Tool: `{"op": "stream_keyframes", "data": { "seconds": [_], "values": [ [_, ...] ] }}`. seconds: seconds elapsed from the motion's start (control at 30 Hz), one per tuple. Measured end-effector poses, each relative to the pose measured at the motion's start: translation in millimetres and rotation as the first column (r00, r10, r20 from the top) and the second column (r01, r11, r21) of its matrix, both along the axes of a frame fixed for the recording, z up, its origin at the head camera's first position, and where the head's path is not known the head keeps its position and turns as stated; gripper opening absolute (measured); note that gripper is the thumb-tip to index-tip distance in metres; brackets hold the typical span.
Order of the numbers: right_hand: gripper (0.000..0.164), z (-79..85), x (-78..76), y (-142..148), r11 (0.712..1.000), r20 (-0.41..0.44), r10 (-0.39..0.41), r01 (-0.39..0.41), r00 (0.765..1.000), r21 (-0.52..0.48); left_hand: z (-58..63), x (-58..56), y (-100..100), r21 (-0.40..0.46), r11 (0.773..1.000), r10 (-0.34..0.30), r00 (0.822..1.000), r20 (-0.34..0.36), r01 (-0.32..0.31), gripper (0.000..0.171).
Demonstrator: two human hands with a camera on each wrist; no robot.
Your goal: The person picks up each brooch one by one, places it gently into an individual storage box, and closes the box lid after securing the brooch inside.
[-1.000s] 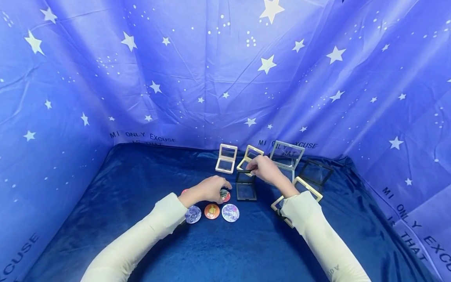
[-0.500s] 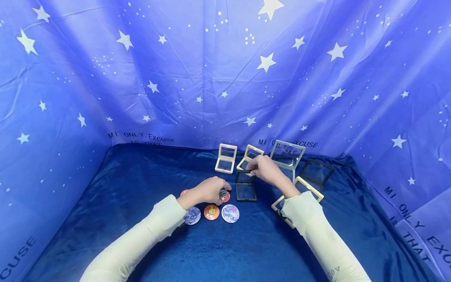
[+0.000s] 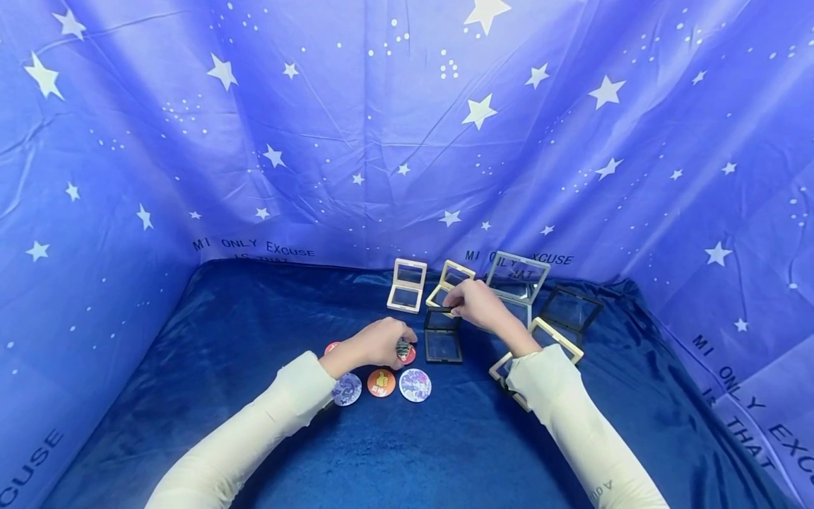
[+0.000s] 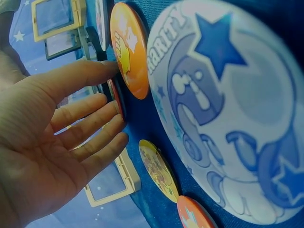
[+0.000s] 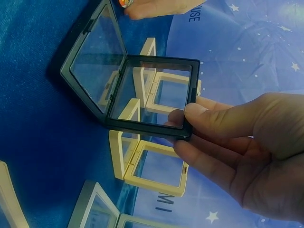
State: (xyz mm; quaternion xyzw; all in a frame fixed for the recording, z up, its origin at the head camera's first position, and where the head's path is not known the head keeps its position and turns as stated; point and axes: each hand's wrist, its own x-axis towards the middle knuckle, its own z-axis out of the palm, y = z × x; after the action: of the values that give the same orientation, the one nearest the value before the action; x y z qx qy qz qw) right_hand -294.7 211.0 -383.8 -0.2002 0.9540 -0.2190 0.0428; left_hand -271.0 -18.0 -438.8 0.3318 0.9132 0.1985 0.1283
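My left hand [image 3: 380,341] bends over a round badge [image 3: 408,353] with a red rim and a dark, tree-like picture, its thumb and fingertips at the edges. In the left wrist view only a thin red edge of that badge shows between thumb and fingers. My right hand [image 3: 478,304] pinches the upper panel of a black hinged display frame [image 5: 194,80] between thumb and fingers. The frame stands unfolded, its lower panel on the cloth and clear film in both halves. An orange thumbs-up badge [image 3: 381,382] and two purple-white badges [image 3: 415,385] lie nearer me.
Behind the black frame stand an unfolded pink frame [image 3: 405,297] and a yellow one [image 5: 156,185]. To the right are a large grey-green frame [image 3: 518,277], another black frame [image 3: 571,311] and a cream frame [image 3: 557,340] partly under my right sleeve. Starry blue curtains enclose the velvet-covered surface.
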Motion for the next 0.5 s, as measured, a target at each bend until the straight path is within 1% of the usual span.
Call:
{"op": "stream_keyframes", "data": {
  "seconds": [0.33, 0.5],
  "values": [
    [0.017, 0.6, -0.9, -1.0, 1.000, 0.012, -0.004, 0.004, 1.000, 0.009, 3.0, 0.1, -0.7, 0.026, 1.000, -0.005, 0.998, -0.060, 0.006, 0.042],
    [0.015, 1.4, -0.7, -0.8, 1.000, -0.003, 0.007, -0.007, 1.000, 0.012, 3.3, -1.7, 1.3, 0.056, 0.998, 0.001, 0.996, -0.089, 0.004, 0.039]
  ]
}}
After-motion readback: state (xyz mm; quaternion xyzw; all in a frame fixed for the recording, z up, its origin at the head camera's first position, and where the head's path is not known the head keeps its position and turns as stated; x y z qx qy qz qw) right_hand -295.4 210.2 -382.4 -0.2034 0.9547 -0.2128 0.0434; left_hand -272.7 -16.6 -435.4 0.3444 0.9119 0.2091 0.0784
